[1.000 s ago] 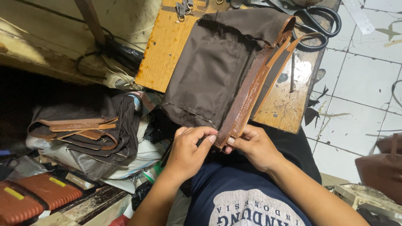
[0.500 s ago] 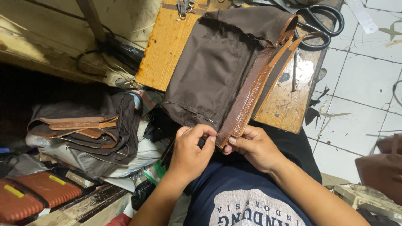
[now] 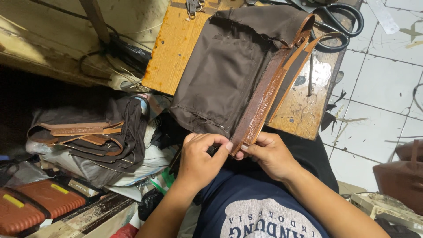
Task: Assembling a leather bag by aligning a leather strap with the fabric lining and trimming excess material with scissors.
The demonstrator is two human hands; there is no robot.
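Note:
A dark brown fabric bag piece (image 3: 229, 66) lies across a yellow wooden board (image 3: 174, 48). A tan textured leather strip with a zipper (image 3: 264, 99) runs down its right side toward me. My left hand (image 3: 200, 156) pinches the near end of that strip with thumb and forefinger. My right hand (image 3: 271, 154) grips the same end from the right, fingers curled under it. Both hands meet at the strip's lower tip, just above my lap and dark blue shirt.
Black-handled scissors (image 3: 339, 20) lie at the board's far right corner. A pile of brown fabric pieces with tan straps (image 3: 92, 136) sits to the left. Orange-brown cases (image 3: 39, 202) lie at lower left. A brown bag (image 3: 403, 176) stands on the white tiled floor at right.
The hands stay on the strip's near end; the left thumb and fingers have shifted slightly along it. The bag piece has barely moved.

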